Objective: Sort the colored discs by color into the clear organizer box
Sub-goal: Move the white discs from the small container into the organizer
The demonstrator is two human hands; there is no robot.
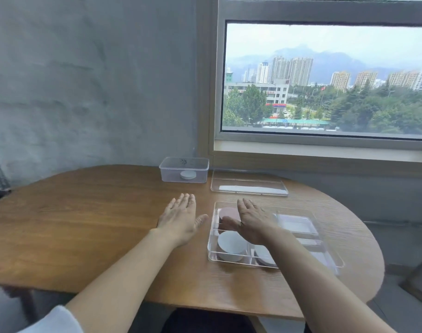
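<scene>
The right hand [252, 222] hid much of the pink disc [229, 212] in the far-left compartment of the clear organizer box [211, 239]. Its forearm [301, 260] covered most of the pale disc [262, 257] in the near middle compartment. Glare left the contents of the box's right-hand compartments unreadable. A dark mark [183, 161] on the small lidded container [171, 175] at the wooden table's [85, 224] far edge was too small to read. The table's left end ran off the picture.

Matt grained wooden table [85, 236], glossy clear plastic organizer box [330, 255], rough plastered wall [85, 80]
</scene>
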